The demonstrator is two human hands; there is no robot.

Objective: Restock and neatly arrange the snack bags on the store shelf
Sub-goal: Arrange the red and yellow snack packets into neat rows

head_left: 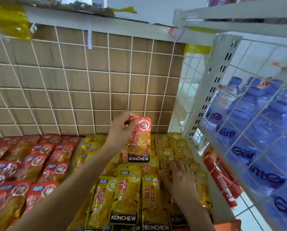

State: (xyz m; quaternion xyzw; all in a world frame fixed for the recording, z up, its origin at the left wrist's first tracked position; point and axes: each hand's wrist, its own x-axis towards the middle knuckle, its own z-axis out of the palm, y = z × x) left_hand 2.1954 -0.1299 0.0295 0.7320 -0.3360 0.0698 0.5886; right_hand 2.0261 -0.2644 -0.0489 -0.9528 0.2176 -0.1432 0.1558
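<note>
Our left hand [121,129] pinches a red KONCHEW bag [139,140] by its top edge, upright over the yellow bags [126,194]. Our right hand [179,180] lies spread flat on them, hiding several labels. The red bags [31,164] at left are blurred and cut off.

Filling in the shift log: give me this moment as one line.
left hand: pinches red-topped snack bag by top corner, raised | right hand: flat on yellow bags | red bags: beside the yellow
</note>
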